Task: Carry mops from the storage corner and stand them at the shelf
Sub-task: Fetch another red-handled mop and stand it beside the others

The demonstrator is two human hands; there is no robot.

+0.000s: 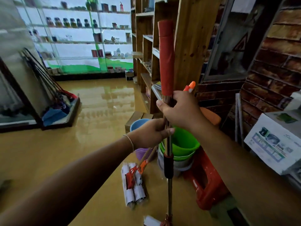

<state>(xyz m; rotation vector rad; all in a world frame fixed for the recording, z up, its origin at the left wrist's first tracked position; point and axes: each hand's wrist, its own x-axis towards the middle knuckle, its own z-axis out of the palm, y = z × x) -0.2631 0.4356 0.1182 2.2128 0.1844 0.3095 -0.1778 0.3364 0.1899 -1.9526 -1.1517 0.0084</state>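
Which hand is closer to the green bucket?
Right. The right hand grips the mop pole just above the green bucket. The left hand grips the poles lower, off to the bucket's left.

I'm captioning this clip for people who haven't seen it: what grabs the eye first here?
Dead centre, the left hand and right hand grip upright mop handles, the tallest with a red sleeve, in front of the wooden shelf. Just below, a wrapped sponge mop head with an orange bracket rests on the glossy yellow floor, beside a bright green bucket.
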